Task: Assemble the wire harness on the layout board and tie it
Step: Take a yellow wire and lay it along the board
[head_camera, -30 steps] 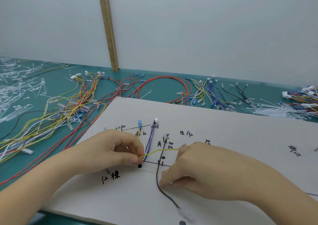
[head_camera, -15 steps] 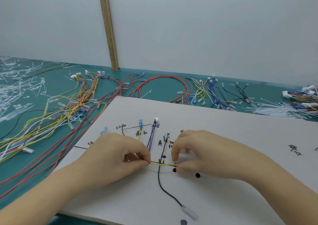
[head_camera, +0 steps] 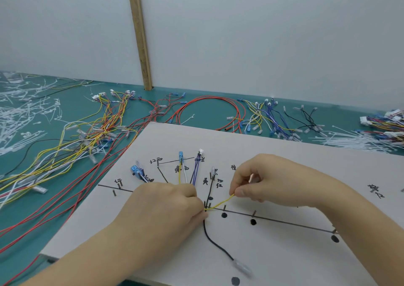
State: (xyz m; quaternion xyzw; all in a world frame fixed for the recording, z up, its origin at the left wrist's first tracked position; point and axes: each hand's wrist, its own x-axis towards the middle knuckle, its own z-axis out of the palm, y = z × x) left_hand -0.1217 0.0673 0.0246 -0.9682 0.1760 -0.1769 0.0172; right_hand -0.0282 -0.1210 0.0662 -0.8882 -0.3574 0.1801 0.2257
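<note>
A white layout board [head_camera: 284, 176] with black lines, dots and handwritten labels lies on the green table. A short yellow wire [head_camera: 219, 203] stretches between my hands above the drawn line. My left hand [head_camera: 168, 204] pinches its lower left end at the pegs, my right hand [head_camera: 269, 180] pinches its upper right end. A black wire [head_camera: 215, 244] with a clear terminal runs down the board. Yellow-white wires with a blue connector [head_camera: 180, 155] and purple wires [head_camera: 195, 171] fan out above my left hand.
Bundles of red, yellow and white wires [head_camera: 72, 141] lie on the table left of the board. Red wire loops [head_camera: 209, 113] and blue-yellow harnesses [head_camera: 266, 119] lie behind it. White cable ties [head_camera: 358, 141] lie at the far right and far left. A wooden strip [head_camera: 140, 34] leans on the wall.
My right hand has lifted the yellow wire's right end up and to the right, so the wire now slants upward. My left hand has shifted slightly right, holding the other end at the pegs.
</note>
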